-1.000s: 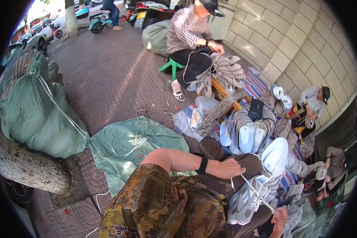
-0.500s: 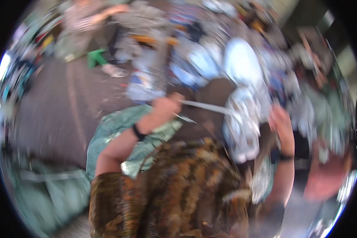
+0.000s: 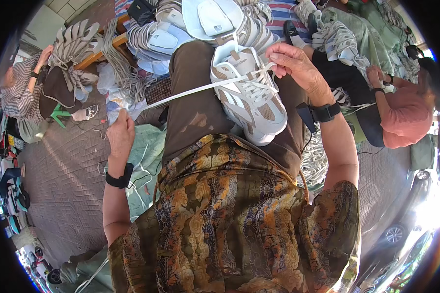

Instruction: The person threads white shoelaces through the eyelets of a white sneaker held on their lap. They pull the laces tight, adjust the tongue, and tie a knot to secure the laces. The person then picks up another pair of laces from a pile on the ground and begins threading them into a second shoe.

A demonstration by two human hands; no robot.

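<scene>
A white and beige sneaker (image 3: 249, 93) lies across my lap, its toe pointing toward me. White laces criss-cross its front. One long shoelace (image 3: 186, 94) stretches nearly straight from the shoe to my left hand (image 3: 121, 134), whose closed fingers grip it off to the left of my knees. Beside the shoe's upper eyelets, my right hand (image 3: 298, 66) pinches the lace between thumb and fingers. The lace's far end in my left hand is hidden by the fingers.
Stacks of grey and white shoe uppers (image 3: 166, 39) fill the area beyond my knees. Bundles of laces (image 3: 314, 158) lie beside my right leg, green sacking (image 3: 149, 146) beside my left. One person in stripes (image 3: 24, 85) sits at left; another in pink (image 3: 406, 115) at right.
My left hand has drawn the lace out to the left. My right hand, earlier apart at the shoe's right, is now at the laces. The view has turned and sharpened.
</scene>
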